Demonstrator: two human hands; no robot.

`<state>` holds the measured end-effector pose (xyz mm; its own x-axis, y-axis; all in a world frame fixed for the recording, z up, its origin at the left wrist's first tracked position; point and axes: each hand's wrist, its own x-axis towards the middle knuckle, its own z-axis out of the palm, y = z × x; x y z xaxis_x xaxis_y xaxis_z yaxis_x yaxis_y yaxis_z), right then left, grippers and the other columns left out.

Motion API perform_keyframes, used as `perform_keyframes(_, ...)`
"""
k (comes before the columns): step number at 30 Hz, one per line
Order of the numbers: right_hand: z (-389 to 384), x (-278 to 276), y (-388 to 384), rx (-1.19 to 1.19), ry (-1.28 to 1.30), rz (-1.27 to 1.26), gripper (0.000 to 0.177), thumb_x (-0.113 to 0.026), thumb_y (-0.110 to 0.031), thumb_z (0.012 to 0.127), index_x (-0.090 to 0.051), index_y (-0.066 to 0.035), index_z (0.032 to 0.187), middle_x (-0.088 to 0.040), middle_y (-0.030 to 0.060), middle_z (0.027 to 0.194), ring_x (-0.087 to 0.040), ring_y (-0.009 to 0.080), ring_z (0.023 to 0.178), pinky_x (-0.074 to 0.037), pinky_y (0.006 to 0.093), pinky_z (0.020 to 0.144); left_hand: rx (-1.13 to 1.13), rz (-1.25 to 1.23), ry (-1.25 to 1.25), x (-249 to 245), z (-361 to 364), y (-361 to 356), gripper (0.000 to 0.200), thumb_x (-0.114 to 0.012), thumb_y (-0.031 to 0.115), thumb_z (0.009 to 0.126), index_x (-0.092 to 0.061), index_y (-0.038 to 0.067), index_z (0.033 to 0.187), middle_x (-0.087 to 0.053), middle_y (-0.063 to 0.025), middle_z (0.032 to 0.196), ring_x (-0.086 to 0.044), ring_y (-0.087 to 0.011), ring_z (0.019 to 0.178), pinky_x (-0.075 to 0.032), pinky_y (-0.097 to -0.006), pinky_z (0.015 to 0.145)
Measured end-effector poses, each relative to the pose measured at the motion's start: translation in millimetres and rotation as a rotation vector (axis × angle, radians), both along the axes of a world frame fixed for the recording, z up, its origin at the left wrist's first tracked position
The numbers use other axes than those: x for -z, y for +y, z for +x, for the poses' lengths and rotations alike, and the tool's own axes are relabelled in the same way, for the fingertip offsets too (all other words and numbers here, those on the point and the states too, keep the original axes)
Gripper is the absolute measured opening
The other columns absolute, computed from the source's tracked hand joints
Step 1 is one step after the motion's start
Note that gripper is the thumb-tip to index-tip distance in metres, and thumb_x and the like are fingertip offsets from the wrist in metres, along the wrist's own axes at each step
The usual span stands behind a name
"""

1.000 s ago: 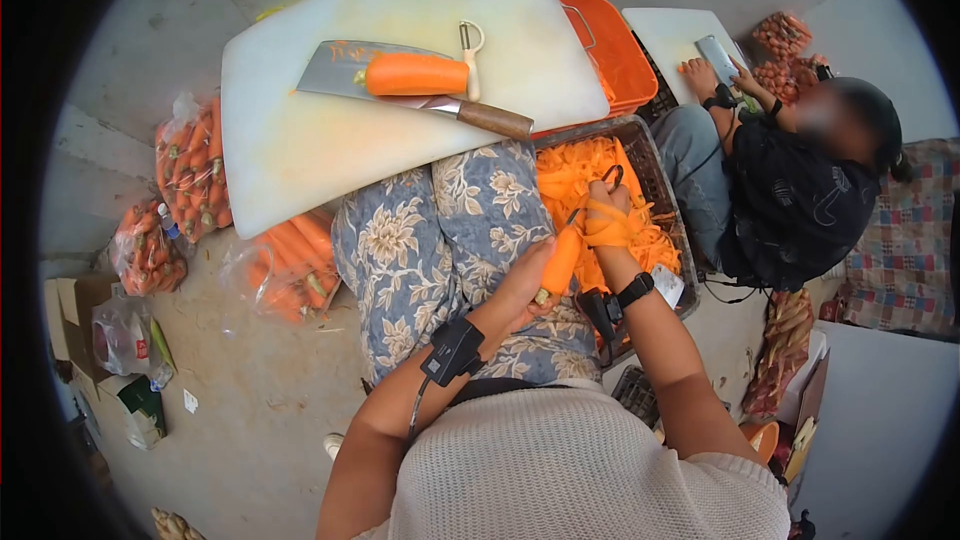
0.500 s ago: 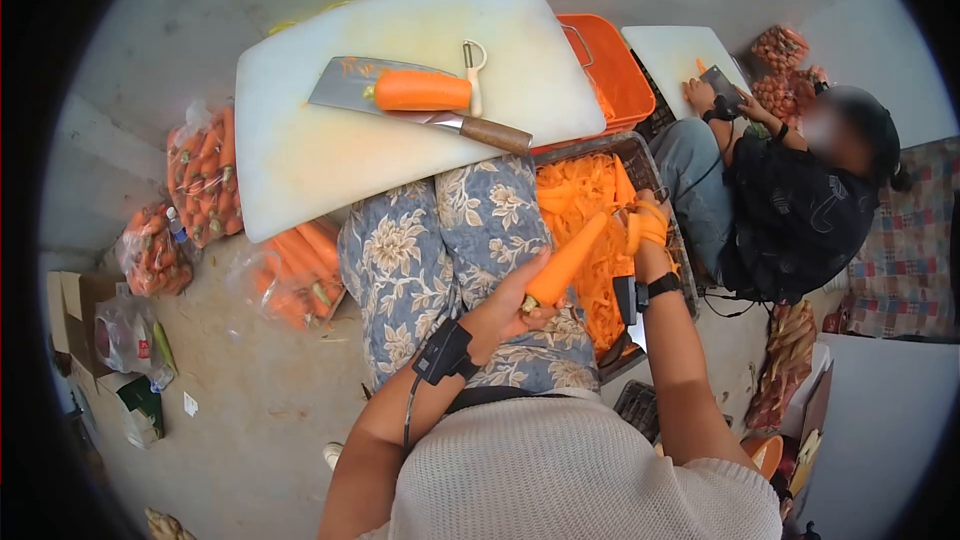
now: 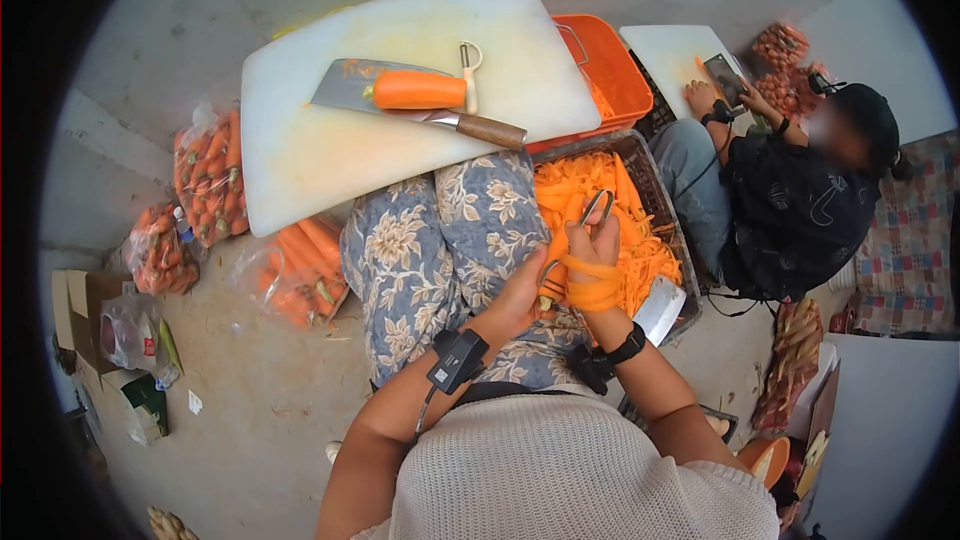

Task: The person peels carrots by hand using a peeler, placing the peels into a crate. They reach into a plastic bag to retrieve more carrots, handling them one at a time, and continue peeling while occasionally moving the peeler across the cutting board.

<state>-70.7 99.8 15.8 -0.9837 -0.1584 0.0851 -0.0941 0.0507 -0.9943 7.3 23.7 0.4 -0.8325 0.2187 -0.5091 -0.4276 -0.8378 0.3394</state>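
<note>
My left hand [image 3: 518, 298] is closed around the thick end of a carrot [image 3: 556, 248] above my lap. In my right hand [image 3: 598, 248] is a peeler [image 3: 597, 206] with a metal head, close against the carrot. Orange peel strips [image 3: 597, 288] wrap around the right hand. Below both hands, a dark crate [image 3: 660, 190] holds a heap of carrot peelings [image 3: 640, 255]. On the white cutting board [image 3: 290, 160] lies a cleaver [image 3: 340, 90], with a peeled carrot [image 3: 415, 91] across its blade. A second peeler [image 3: 471, 90] touches that carrot's end.
An orange basket [image 3: 625, 90] stands behind the crate. Bagged carrots [image 3: 210, 180] and a cardboard box [image 3: 82, 315] sit at left. A shiny metal plate [image 3: 660, 310] rests at the crate's near corner. At right, a co-worker [image 3: 790, 200] works at another board [image 3: 675, 45].
My right hand has moved left and nearer, bringing the peeler to the carrot. My left hand has shifted slightly, and the carrot now points more away from me. The co-worker's hands shifted slightly.
</note>
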Motion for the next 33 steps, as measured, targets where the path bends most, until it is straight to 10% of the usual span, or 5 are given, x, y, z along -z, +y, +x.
perform_keyframes(15, -66.8, 41.1, 19.4, 0.158, -0.097, 0.339, 0.024, -0.056, -0.017, 0.076, -0.040, 0.001, 0.081, -0.044, 0.0092, 0.080, -0.045, 0.0206, 0.071, -0.041, 0.0327, 0.068, 0.033, -0.225, -0.044, 3.2, -3.4, 4.4, 0.034, -0.032, 0.042, 0.094, -0.042, 0.012, 0.107, -0.054, -0.0065, 0.074, -0.051, -0.0143, 0.045, -0.035, -0.0217, 0.034)
perform_keyframes(22, -97.7, 40.1, 22.0, 0.179, -0.251, 0.420, 0.023, -0.054, -0.017, 0.077, -0.040, -0.003, 0.067, -0.045, 0.0052, 0.061, -0.039, 0.0121, 0.046, -0.034, 0.0286, 0.042, 0.079, -0.069, -0.039, 3.6, -4.2, -4.5, 0.035, -0.035, 0.040, 0.094, -0.041, 0.007, 0.105, -0.054, -0.0093, 0.073, -0.052, -0.0162, 0.045, -0.034, -0.0214, 0.032)
perform_keyframes(33, -135.0, 54.5, 48.1, 0.455, -0.431, 0.156, 0.014, -0.052, -0.015, 0.080, -0.046, -0.003, 0.075, -0.049, 0.0074, 0.062, -0.045, 0.0124, 0.047, -0.035, 0.0258, 0.040, 0.072, 0.043, 0.079, -0.5, -0.4, -10.9, 0.048, -0.028, 0.048, 0.094, -0.044, 0.006, 0.111, -0.058, -0.0105, 0.081, -0.056, -0.0163, 0.054, -0.038, -0.0231, 0.039)
